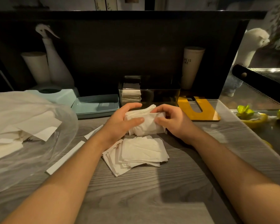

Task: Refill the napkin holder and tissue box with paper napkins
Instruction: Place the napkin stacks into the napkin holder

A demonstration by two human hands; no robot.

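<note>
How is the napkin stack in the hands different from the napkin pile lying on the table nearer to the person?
The held napkin stack is gripped at both ends by the left hand and the right hand; the loose napkin pile lies untouched on the table. The held napkin stack is bunched together, while the loose napkin pile is fanned out with staggered edges. Both are white paper napkins.

I see a grey wood-grain table [176,183] under dim, warm light. A black back panel [136,50] rises behind it, and a glass case [262,94] stands at my right.
</note>
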